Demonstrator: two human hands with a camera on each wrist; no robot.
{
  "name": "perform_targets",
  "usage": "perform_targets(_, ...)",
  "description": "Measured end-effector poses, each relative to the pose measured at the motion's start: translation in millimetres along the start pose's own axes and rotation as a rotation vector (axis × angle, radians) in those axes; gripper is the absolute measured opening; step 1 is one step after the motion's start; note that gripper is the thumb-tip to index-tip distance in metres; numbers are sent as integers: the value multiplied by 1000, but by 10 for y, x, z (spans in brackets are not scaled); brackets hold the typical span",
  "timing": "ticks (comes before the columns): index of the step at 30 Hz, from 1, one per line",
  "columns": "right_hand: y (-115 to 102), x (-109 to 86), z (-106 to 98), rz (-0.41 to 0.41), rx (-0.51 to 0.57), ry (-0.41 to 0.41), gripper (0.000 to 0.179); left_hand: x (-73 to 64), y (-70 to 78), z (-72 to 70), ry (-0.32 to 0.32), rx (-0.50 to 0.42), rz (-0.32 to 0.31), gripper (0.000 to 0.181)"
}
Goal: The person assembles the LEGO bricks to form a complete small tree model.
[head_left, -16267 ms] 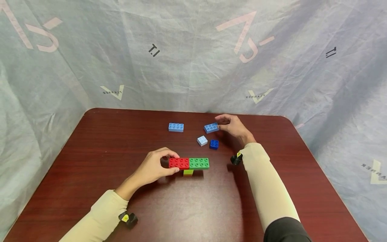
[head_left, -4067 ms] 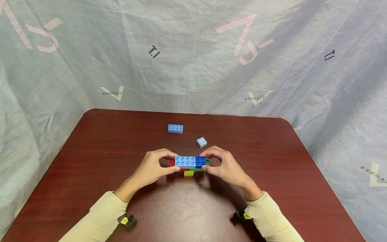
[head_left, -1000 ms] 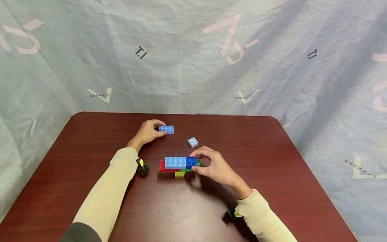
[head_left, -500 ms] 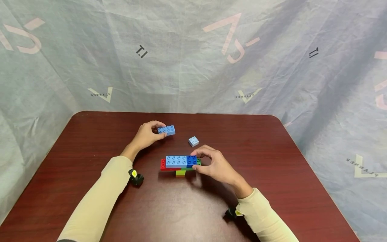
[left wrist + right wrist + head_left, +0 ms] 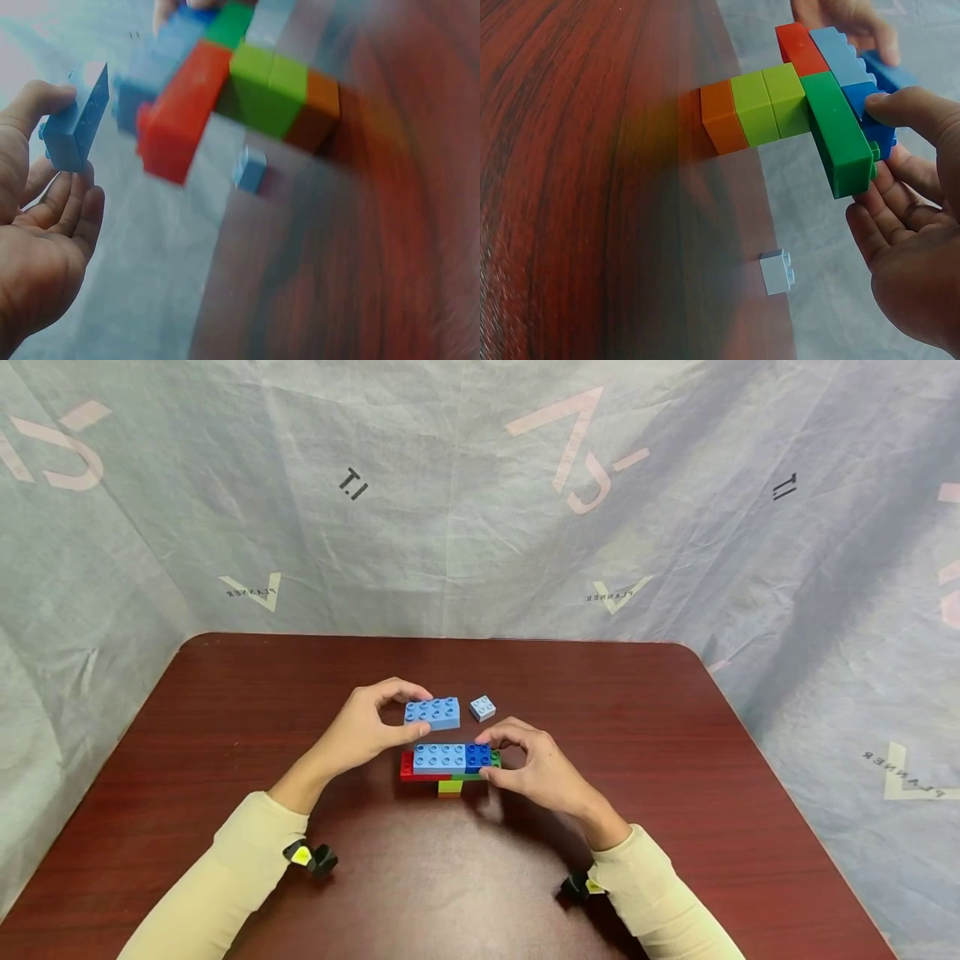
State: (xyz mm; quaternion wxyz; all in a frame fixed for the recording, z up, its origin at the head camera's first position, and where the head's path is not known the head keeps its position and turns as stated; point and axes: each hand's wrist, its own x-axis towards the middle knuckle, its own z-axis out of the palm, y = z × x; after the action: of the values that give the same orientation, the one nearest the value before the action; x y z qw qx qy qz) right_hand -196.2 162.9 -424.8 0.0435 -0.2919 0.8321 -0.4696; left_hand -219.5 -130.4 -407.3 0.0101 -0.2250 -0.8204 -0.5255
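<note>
Between thumb and fingers my left hand [image 5: 360, 724] pinches a light blue building brick [image 5: 432, 713], held in the air behind and above the built stack. That stack has an orange brick [image 5: 724, 116] at its foot and lime green bricks [image 5: 769, 103] above it. A red brick [image 5: 184, 112] and a green brick [image 5: 840, 135] lie across these, end to end. On top sit another light blue brick [image 5: 439, 759] and a small dark blue brick [image 5: 477, 757]. My right hand [image 5: 546, 774] grips the dark blue brick at the stack's right end.
A small pale blue brick [image 5: 482, 707] lies on the brown table [image 5: 465, 877] behind the stack. Grey fabric [image 5: 450, 510] hangs along the table's far edge and both sides. A black wrist camera [image 5: 321, 860] sits on the left sleeve, another [image 5: 576, 888] on the right.
My left hand left the stack, took the light blue brick from the back of the table and brought it nearer. Earlier, light and dark blue bricks were added on top. My right hand stays there.
</note>
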Motion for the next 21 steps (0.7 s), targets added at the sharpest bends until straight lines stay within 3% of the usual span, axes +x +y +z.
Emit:
perform_targets(8,11,2,-3,-17,-13,4,34,-150,138,143,-50,-2,57,37)
perform_targets(21,14,4,0,8,-2,1,34,-217,108,318,-31,62,86,37)
